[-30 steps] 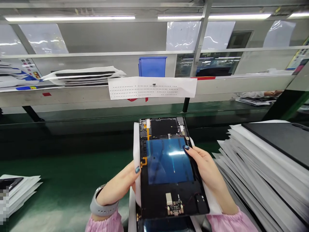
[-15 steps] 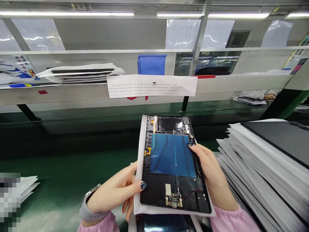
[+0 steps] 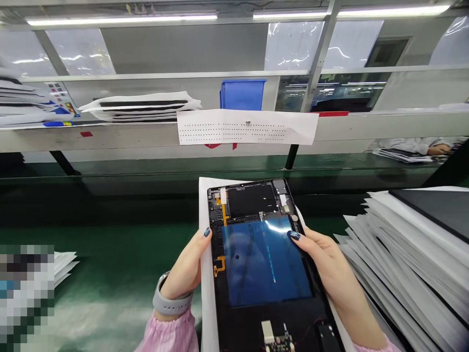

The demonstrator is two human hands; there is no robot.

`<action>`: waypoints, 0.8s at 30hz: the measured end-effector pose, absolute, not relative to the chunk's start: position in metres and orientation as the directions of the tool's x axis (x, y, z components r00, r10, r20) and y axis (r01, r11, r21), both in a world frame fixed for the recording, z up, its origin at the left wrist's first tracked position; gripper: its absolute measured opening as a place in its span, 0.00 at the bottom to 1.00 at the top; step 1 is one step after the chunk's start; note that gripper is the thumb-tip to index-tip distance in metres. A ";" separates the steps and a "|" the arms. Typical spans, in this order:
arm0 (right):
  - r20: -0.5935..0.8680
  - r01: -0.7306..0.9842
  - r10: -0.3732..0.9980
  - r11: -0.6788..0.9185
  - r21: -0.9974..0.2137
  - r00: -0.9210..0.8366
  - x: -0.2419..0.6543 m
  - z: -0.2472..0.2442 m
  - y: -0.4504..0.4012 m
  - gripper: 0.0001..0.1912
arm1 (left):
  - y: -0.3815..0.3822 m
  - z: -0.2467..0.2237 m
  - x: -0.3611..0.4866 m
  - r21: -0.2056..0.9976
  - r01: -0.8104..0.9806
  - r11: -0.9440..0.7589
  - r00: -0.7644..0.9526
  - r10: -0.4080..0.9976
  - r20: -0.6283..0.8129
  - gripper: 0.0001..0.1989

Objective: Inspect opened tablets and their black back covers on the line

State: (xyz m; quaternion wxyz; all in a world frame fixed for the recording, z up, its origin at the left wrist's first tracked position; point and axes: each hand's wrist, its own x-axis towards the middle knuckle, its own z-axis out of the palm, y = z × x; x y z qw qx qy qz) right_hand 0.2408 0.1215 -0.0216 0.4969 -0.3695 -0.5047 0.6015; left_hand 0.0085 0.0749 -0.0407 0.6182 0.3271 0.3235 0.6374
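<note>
An opened tablet [image 3: 242,322] with its inner parts bare is held up in front of me, tilted towards the camera. A blue-filmed battery [image 3: 264,264] fills its middle, and a small circuit board [image 3: 279,342] shows near the bottom. Behind the tablet lies a white foam sleeve [image 3: 207,293]. My left hand [image 3: 188,266] grips the left edge, thumb on the sleeve's border and fingers hidden behind. My right hand [image 3: 330,269] holds the right edge, its thumb resting on the battery's upper right corner.
To the right rises a tall stack of white sleeves [image 3: 403,264] with a dark panel [image 3: 436,210] on top. More sleeves [image 3: 146,105] and a blue bin [image 3: 242,94] sit on the shelf ahead. Far right, a co-worker's hand [image 3: 438,148] rests by other sleeves.
My left hand has slid up the tablet's left edge. The tablet now sits nearer the camera, and the second tablet below it has gone out of view. The view has turned slightly left.
</note>
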 end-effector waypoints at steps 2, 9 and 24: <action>0.066 -0.230 0.969 0.010 -0.973 -0.238 0.242 -0.025 0.120 0.20 | 0.073 -0.039 0.010 0.818 -0.572 -0.063 -0.045 0.998 0.046 0.26; 0.142 -0.188 0.978 0.112 -0.976 -0.156 0.243 -0.024 0.118 0.17 | 0.069 -0.036 0.013 0.774 -0.631 -0.049 -0.044 0.999 0.028 0.20; -0.017 -0.376 0.981 -0.091 -0.922 -0.196 0.238 -0.029 0.117 0.22 | 0.066 -0.045 0.006 0.820 -0.570 0.049 0.058 0.998 -0.019 0.22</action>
